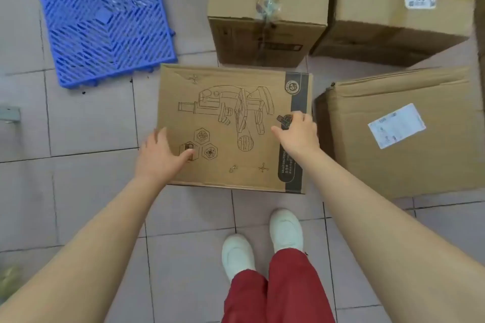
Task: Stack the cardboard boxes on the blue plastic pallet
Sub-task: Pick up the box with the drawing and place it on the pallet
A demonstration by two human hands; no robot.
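A flat brown cardboard box printed with a line drawing of a microscope is lying on the grey tiled floor at the centre of the view, a dark band running along its right edge. The left hand is pressing on the box's left edge toward seven o'clock, fingers spread and curling over the side, thumb lying flat on the top face. The right hand is resting on the dark band at three o'clock, fingers bent over the right edge and thumb stretched across the top; whether either hand is bearing the weight cannot be told. The blue slatted plastic pallet is lying bare on the floor at ten o'clock, apart from the box. At twelve o'clock a taller taped cardboard box is standing just behind, with another labelled cardboard box at one o'clock. A large cardboard box with a white label is sitting at three o'clock, just beside the right hand. White shoes and red trousers are showing at six o'clock.
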